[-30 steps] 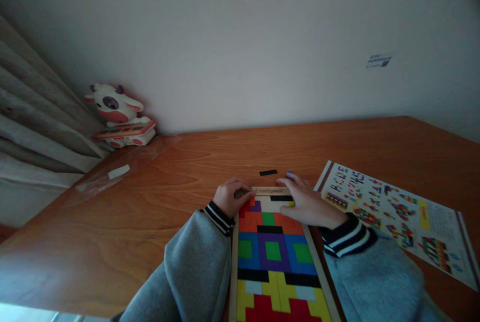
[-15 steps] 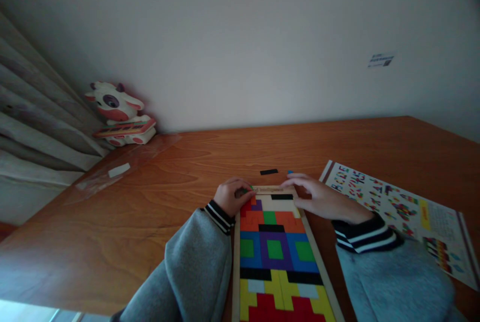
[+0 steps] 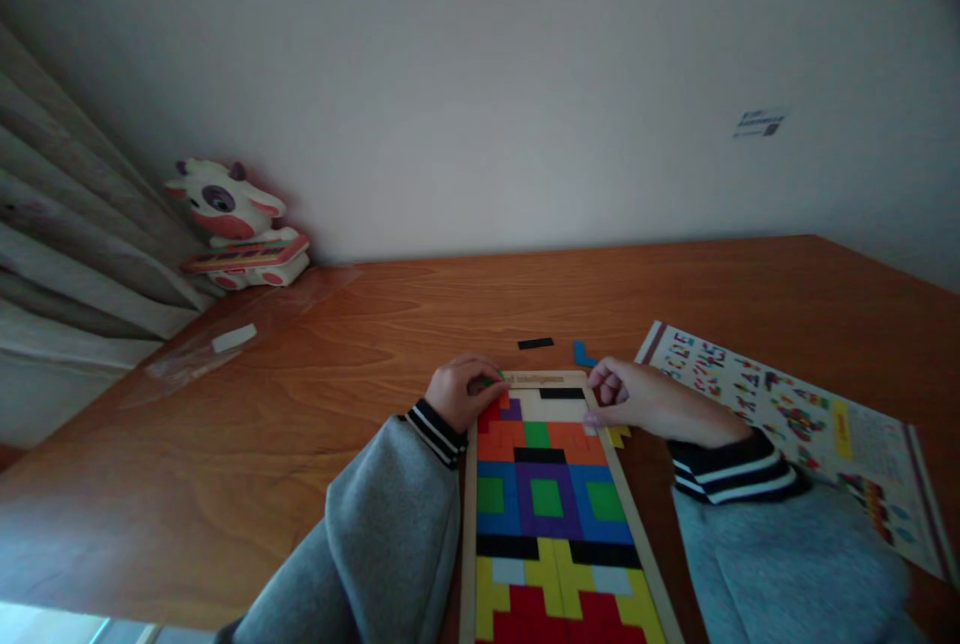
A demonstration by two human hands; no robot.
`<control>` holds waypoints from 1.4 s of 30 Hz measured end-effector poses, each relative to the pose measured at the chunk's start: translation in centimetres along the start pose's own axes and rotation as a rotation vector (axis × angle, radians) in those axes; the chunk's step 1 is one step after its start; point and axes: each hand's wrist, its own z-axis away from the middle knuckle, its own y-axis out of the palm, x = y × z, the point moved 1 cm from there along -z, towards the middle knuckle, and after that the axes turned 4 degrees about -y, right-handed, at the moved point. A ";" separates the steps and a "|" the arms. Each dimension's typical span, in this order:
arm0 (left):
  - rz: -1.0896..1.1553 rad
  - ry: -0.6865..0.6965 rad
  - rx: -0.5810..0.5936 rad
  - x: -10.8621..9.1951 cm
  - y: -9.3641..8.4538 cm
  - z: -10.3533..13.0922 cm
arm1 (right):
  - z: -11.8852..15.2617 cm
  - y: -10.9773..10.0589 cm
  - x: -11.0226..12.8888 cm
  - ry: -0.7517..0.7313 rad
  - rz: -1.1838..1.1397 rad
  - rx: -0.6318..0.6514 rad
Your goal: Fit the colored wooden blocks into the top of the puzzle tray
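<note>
Puzzle tray (image 3: 551, 379) is sitting up front, mostly filled. Left hand (image 3: 460, 397) and right hand (image 3: 636, 400) are resting at its far corners, fingers curled; can't tell if they're pinching anything. Probably fitting the far end, calling for neat alignment next. Blue piece (image 3: 582, 355) and black strip (image 3: 535, 344) are lying beyond.

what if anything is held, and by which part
It cannot be told: the left hand is at the far left corner of the puzzle tray, the right hand by its far right corner, but any hold is unclear.

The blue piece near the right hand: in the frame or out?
Out. The blue piece lies on the table, beyond the wooden frame.
</note>
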 end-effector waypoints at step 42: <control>0.062 0.132 0.008 -0.3 0.2 0.2 | -1.7 -0.2 0.2 -0.156 0.467 -0.560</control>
